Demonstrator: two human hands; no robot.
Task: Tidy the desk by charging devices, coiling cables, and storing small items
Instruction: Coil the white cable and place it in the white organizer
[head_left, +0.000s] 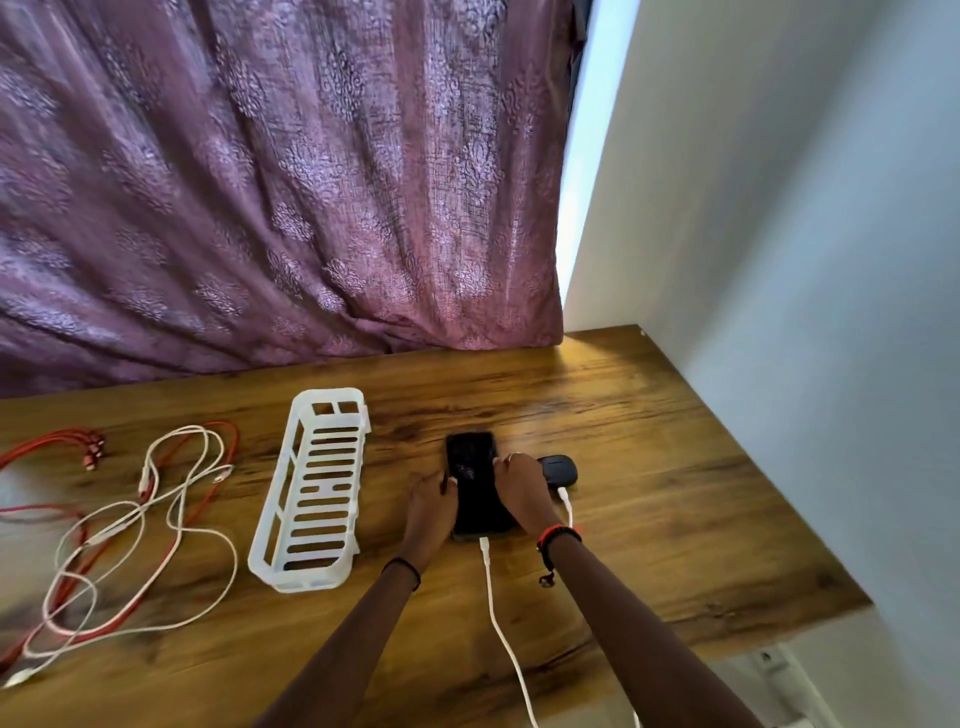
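A black phone (475, 480) lies flat on the wooden desk (649, 467), with a white charging cable (501, 623) plugged into its near end. My left hand (428, 512) grips the phone's left edge and my right hand (522, 493) grips its right edge. Just right of my right hand sits a small dark earbud case (558, 465) with a second white cable (567, 501) plugged into it. An empty white slotted plastic basket (311, 488) stands left of the phone. Farther left, loose white cables (171, 519) and red cables (67, 447) lie tangled together.
A purple patterned curtain (270, 182) hangs behind the desk's far edge. A white wall (779, 260) bounds the desk on the right. A white wall socket (769, 657) shows below the desk's right front corner.
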